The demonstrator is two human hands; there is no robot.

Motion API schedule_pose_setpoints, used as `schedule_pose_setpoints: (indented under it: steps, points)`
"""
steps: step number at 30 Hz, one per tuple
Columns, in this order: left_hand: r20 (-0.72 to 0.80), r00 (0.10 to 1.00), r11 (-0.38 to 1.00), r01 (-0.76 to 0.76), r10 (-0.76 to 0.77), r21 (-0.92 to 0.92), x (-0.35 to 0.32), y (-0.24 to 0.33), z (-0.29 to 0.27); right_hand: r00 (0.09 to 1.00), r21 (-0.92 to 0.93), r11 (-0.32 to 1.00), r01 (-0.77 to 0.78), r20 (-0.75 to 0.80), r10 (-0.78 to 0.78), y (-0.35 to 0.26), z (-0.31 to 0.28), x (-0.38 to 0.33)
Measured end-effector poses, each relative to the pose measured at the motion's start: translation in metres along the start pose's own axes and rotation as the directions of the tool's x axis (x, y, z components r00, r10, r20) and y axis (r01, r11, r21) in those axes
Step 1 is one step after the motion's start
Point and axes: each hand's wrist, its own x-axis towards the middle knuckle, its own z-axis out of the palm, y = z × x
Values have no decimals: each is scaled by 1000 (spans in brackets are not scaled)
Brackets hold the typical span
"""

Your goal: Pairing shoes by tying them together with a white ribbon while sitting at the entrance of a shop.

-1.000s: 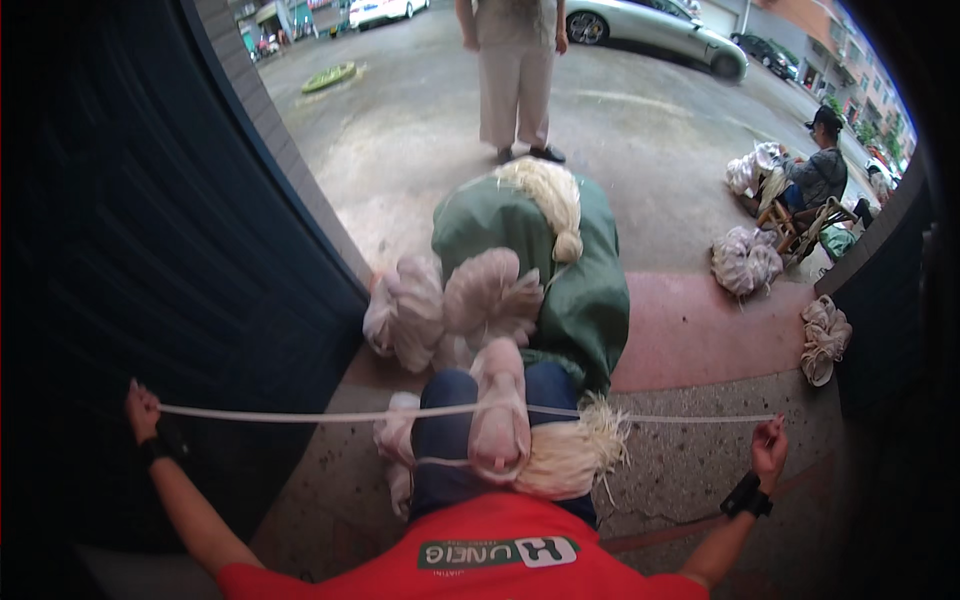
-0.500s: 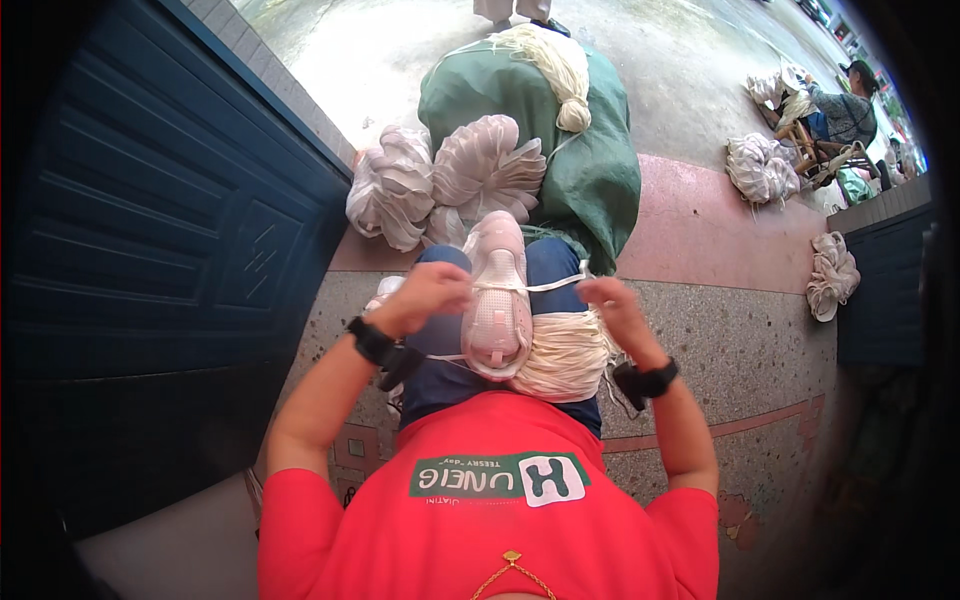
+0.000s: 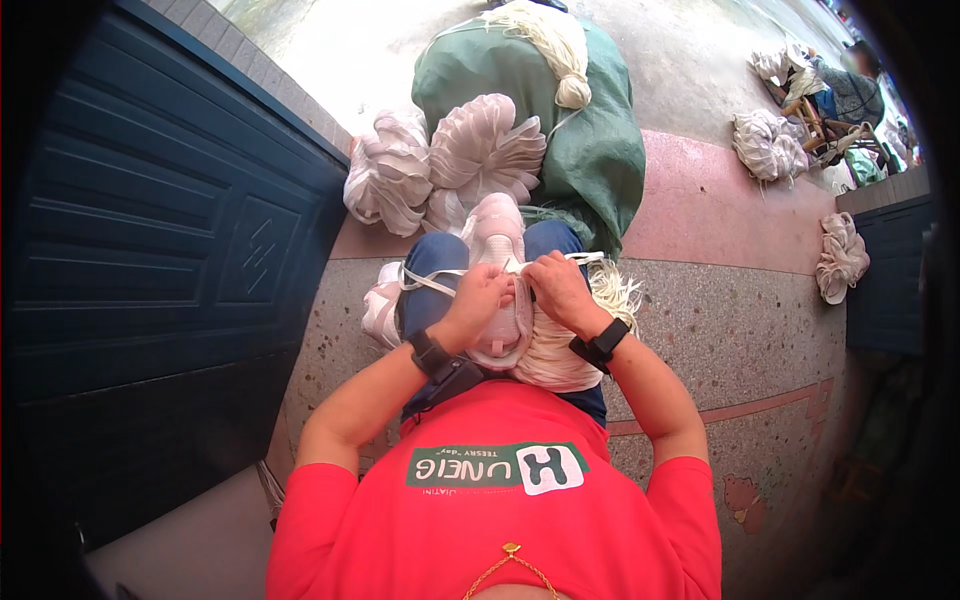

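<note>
A pink-and-white sneaker (image 3: 496,222) lies lengthwise between my thighs, toe pointing away; its sole is hidden. My left hand (image 3: 480,303) is closed in a pinch on the white shoelace (image 3: 428,278) over the shoe's throat, one end looping out over my left knee. Close beside it, my right hand (image 3: 562,292) has its fingers pressed together on the same lace, whose other end runs out to the right. Part of the shoe's middle is covered by both hands. Against its right side, on my right thigh, rests a bundle of cream shoelaces (image 3: 550,362).
Ahead of my knees stands a big green sack (image 3: 600,140), a cream lace bundle (image 3: 570,80) draped on it. Bunches of pale shoe parts (image 3: 487,150) sit left of it. Dark blue door panels (image 3: 150,230) flank me on the left. A person (image 3: 850,90) sits at far right.
My hands have come inward from either side of the shoe and met over its throat. The lace, stretched sideways before, now loops loosely at the left. The view has shifted slightly.
</note>
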Motion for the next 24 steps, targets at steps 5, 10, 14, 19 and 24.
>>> schedule_pose_setpoints:
  steps: [5, 10, 14, 19, 24]
  points:
    - [22, 1000, 1000, -20, 20, -22, -3, -2, -3, 997, -210, 977, 47, 66, -34, -9, -4, 13]
    - [29, 998, 998, -58, 58, -19, -7, 0, -1, 989, -247, 958, 148, 61, -137, -13, -1, 19]
    - [12, 996, 973, -89, 88, 213, -11, 13, -6, 999, -156, 987, 31, -31, -36, -15, -2, 16]
    - [128, 943, 660, -308, 307, 685, -16, 37, -29, 1000, -248, 969, 2, 4, -1, -27, -8, 6]
    - [309, 869, 205, -408, 386, 890, 4, 9, -16, 989, -114, 993, -12, 148, 29, -21, -13, 6]
